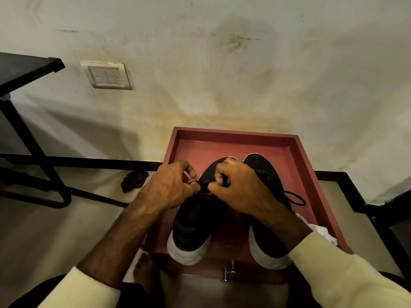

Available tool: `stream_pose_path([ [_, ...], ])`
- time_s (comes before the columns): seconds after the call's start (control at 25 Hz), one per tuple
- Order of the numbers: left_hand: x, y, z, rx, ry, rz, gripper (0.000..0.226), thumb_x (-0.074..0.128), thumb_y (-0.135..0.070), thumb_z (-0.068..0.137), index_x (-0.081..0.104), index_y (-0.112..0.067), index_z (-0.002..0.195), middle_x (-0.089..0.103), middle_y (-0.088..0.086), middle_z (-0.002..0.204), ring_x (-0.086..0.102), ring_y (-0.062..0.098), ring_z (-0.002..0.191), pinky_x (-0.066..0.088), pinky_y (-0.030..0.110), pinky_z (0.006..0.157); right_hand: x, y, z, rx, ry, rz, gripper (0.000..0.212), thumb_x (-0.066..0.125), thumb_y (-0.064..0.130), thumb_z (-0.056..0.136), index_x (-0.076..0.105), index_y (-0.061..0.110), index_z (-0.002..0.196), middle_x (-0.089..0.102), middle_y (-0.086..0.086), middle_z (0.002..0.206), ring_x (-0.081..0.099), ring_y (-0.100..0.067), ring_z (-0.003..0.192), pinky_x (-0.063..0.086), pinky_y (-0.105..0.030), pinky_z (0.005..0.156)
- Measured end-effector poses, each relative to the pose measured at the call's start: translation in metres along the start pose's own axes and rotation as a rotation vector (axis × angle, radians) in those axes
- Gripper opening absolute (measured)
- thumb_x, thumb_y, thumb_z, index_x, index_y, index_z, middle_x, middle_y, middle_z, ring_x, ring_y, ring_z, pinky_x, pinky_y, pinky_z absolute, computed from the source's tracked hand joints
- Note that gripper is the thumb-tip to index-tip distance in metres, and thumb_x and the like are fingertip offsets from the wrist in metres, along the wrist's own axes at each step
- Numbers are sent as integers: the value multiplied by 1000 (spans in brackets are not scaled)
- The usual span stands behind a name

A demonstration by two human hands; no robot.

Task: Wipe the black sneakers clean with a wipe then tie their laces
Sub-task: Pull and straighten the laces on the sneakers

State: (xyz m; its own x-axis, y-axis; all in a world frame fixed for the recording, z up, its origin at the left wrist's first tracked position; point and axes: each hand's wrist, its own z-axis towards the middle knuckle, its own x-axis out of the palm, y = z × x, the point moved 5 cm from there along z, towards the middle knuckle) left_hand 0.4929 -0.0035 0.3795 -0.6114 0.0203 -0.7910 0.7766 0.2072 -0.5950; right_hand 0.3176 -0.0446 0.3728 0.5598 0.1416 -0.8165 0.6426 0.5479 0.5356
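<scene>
Left sneaker [195, 221] sits in the red tray [233, 132], heel toward me. I'm on its laces [203, 185], mid-tongue. Left hand [169, 187] and right hand [240, 192] are both curled, each pinching lace, knuckles close together. Step: tying. Wiping looks done, with the crumpled wipe [320, 230] dumped at the tray's right side. Right sneaker [266, 172] is just beside, lace loop [297, 197] hanging out, probably tied. Next: pull snug, form the bow, keep tension.

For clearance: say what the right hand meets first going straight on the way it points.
Probably the left hand: the right hand points leftward across the sneaker, and the two nearly touch at the lace. Depth is unclear.
</scene>
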Motion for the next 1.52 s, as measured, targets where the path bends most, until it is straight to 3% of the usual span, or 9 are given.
stream_pose_path([
  [0.12,-1,1,0,23,6,8,23,76,-31,88,64,-29,107,70,-9,93,70,7,79,61,25,70,4,-4,1,75,35,68,18,66,33,87,58,22,75,59,6,77,54,-8,67,47,-24,63],
  [0.28,-2,-1,1,167,75,108,27,69,-24,92,67,-38,116,65,-12,111,65,4,90,58,24,80,-12,-26,3,170,184,192,9,69,26,97,78,25,97,71,14,85,62,7,69,47,-9,63],
  [0.4,4,-8,1,270,100,166,27,69,-28,90,71,-41,113,62,-9,117,61,7,102,57,32,93,-12,-27,0,147,270,172,4,80,27,90,81,30,89,73,13,85,65,3,68,51,-13,65],
  [0.52,9,-11,3,290,103,149,18,72,-31,88,73,-40,104,65,-12,111,65,5,95,60,34,88,-8,-21,-1,144,247,153,12,82,23,88,79,32,82,72,13,81,65,7,65,50,-12,62],
  [0.72,13,-8,7,263,74,126,14,77,-35,87,71,-39,98,68,-16,104,66,3,92,61,34,86,-10,-20,-3,160,293,141,2,82,24,87,83,26,87,76,16,82,66,11,67,48,-7,61],
  [0.88,13,-7,8,269,74,110,17,79,-35,86,69,-36,99,68,-14,101,67,3,90,61,34,85,-3,-19,-6,195,283,118,3,79,29,89,82,30,88,68,27,65,61,15,59,42,-6,55],
  [1.08,11,-9,6,271,81,111,23,81,-34,85,69,-30,104,68,-12,105,68,4,90,61,32,86,2,-23,0,267,308,148,10,79,30,86,78,35,77,76,17,74,67,6,66,56,-21,70],
  [1.4,13,-3,6,199,105,104,25,76,-20,89,68,-31,110,67,-12,112,70,7,91,59,31,90,-4,-23,2,277,278,144,32,69,35,88,74,5,80,76,-15,80,65,-23,65,60,-43,71],
  [1.52,13,-3,4,180,106,104,23,75,-19,90,68,-27,111,68,-11,110,71,8,89,59,31,90,-6,-25,3,285,261,167,37,65,34,91,71,-2,84,73,-22,84,57,-18,62,56,-40,65],
])
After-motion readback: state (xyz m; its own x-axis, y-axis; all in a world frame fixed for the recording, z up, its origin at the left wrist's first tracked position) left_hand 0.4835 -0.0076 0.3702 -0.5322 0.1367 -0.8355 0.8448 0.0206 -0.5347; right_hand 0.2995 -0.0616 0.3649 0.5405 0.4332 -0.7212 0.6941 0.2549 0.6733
